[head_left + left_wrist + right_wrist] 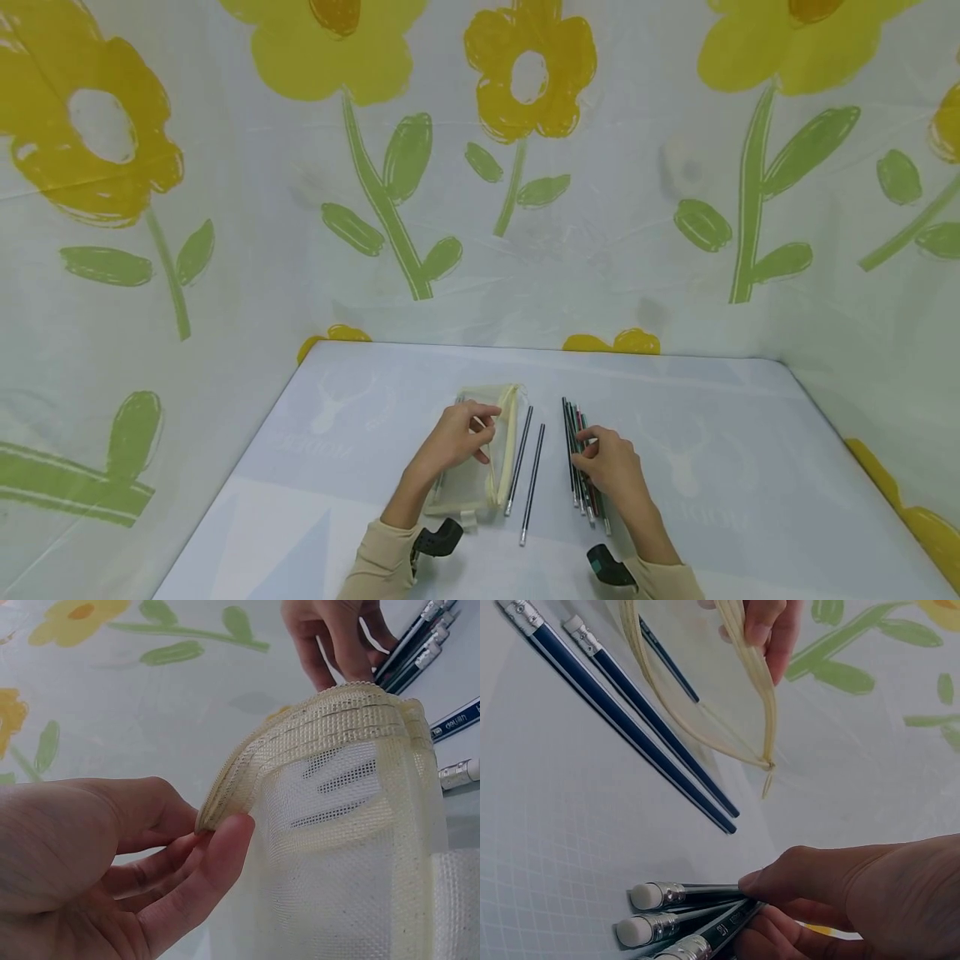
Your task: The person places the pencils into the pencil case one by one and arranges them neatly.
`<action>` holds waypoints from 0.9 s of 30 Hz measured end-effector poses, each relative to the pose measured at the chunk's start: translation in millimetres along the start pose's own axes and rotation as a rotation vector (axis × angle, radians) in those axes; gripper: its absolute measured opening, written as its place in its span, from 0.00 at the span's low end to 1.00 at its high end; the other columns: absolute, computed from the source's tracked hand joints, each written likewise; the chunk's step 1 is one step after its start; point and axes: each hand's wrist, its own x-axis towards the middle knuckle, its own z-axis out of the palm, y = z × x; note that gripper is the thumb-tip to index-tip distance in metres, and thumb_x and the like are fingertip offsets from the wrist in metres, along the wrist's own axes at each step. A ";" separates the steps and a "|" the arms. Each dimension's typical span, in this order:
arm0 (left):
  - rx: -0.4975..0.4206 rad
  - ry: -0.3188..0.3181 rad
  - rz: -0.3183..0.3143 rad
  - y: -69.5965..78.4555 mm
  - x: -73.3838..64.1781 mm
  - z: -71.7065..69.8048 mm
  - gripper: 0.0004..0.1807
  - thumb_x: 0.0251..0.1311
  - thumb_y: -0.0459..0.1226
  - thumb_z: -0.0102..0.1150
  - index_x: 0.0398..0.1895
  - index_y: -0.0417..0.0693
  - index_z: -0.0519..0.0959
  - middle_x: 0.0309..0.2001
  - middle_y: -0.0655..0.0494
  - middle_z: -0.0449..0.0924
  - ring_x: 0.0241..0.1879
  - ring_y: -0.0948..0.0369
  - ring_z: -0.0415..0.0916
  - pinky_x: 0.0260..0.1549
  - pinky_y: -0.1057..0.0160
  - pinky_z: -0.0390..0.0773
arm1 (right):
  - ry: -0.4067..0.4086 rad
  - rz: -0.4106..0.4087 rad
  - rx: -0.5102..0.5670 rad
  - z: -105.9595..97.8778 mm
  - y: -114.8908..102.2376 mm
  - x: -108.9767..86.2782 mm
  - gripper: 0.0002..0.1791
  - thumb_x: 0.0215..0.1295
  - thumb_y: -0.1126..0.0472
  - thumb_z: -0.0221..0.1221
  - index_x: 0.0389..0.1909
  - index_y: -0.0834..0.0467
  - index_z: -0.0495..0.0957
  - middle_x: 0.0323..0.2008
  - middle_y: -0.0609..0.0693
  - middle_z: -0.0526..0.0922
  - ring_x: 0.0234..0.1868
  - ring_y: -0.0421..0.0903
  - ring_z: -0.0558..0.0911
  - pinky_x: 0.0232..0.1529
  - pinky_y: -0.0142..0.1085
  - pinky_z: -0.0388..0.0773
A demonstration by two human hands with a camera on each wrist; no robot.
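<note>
My left hand (459, 435) pinches the zippered rim of a cream mesh pencil pouch (330, 862) between thumb and fingers, lifting that edge. The pouch mouth gapes in the right wrist view, where a dark pencil (671, 664) shows inside. To the right, my right hand (613, 468) is at a bunch of dark pencils (570, 433) with white erasers. Its thumb and fingers grip a pencil (716, 889) from the bunch near the eraser end; how many it holds I cannot tell. Two more pencils (630, 724) lie side by side between pouch and bunch.
A pale table (720, 425) with faint printed patterns lies under everything. Behind and beside it hangs a white cloth (600, 267) with yellow flowers. Black wrist cameras (438, 537) are strapped on both wrists, close over the table.
</note>
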 end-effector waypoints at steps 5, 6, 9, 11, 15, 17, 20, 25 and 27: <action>0.001 0.001 0.008 0.4 -0.2 0.2 0.20 0.64 0.27 0.50 0.59 0.30 0.76 0.38 0.45 0.76 0.35 0.52 0.82 0.21 0.63 0.88 | 0.010 -0.006 0.001 0.0 -0.2 -0.5 0.17 0.57 0.65 0.65 0.49 0.64 0.81 0.25 0.50 0.80 0.22 0.42 0.75 0.19 0.31 0.75; 0.001 0.002 0.010 0.4 -0.3 0.3 0.20 0.64 0.27 0.50 0.58 0.30 0.76 0.39 0.45 0.76 0.36 0.51 0.82 0.21 0.63 0.88 | 0.011 -0.008 0.002 0.0 -0.5 -0.6 0.17 0.57 0.65 0.65 0.49 0.64 0.81 0.25 0.50 0.80 0.22 0.42 0.75 0.19 0.31 0.75; 0.002 0.004 0.012 0.5 -0.8 0.4 0.19 0.64 0.27 0.50 0.58 0.30 0.76 0.39 0.44 0.76 0.36 0.52 0.82 0.21 0.64 0.88 | 0.013 -0.005 0.004 0.1 -1.6 -0.9 0.18 0.57 0.65 0.65 0.49 0.64 0.81 0.25 0.50 0.81 0.22 0.42 0.75 0.19 0.31 0.75; 0.000 0.006 0.007 0.6 -1.0 0.4 0.19 0.64 0.27 0.50 0.58 0.30 0.76 0.39 0.44 0.76 0.36 0.51 0.82 0.21 0.64 0.88 | 0.011 -0.007 0.016 0.1 -3.1 -1.1 0.18 0.57 0.65 0.65 0.49 0.64 0.80 0.26 0.51 0.81 0.21 0.42 0.76 0.19 0.32 0.77; 0.000 0.007 0.004 0.3 -0.7 0.5 0.19 0.65 0.27 0.51 0.58 0.30 0.76 0.39 0.44 0.76 0.36 0.50 0.82 0.21 0.63 0.88 | 0.010 -0.001 0.026 0.7 -7.1 -1.6 0.18 0.57 0.65 0.65 0.49 0.64 0.80 0.26 0.51 0.82 0.21 0.42 0.76 0.19 0.32 0.78; 0.003 0.007 0.008 0.1 -0.3 0.6 0.19 0.65 0.27 0.51 0.58 0.30 0.76 0.39 0.44 0.76 0.35 0.51 0.82 0.21 0.63 0.88 | 0.010 0.000 0.020 1.4 -9.5 -1.6 0.18 0.57 0.64 0.65 0.50 0.64 0.80 0.25 0.51 0.82 0.21 0.42 0.76 0.19 0.31 0.77; 0.005 0.010 0.016 0.1 0.0 0.6 0.19 0.64 0.27 0.51 0.58 0.29 0.76 0.40 0.43 0.77 0.35 0.51 0.82 0.21 0.63 0.88 | 0.011 0.001 0.021 3.5 -13.3 -1.3 0.18 0.57 0.65 0.65 0.50 0.63 0.80 0.25 0.50 0.81 0.21 0.42 0.76 0.19 0.31 0.77; 0.004 0.007 0.010 -0.3 -0.3 0.7 0.20 0.64 0.27 0.51 0.59 0.30 0.76 0.40 0.45 0.77 0.35 0.54 0.81 0.21 0.62 0.88 | 0.011 -0.005 0.047 7.8 -20.1 -1.8 0.18 0.56 0.65 0.65 0.49 0.63 0.81 0.25 0.50 0.81 0.20 0.41 0.76 0.19 0.30 0.78; 0.006 0.005 0.003 -0.1 -0.3 0.7 0.20 0.65 0.28 0.51 0.59 0.31 0.76 0.41 0.45 0.77 0.34 0.54 0.81 0.22 0.61 0.88 | 0.015 -0.016 0.050 9.6 -22.6 -2.0 0.18 0.56 0.64 0.66 0.49 0.62 0.81 0.25 0.50 0.82 0.20 0.41 0.76 0.19 0.30 0.78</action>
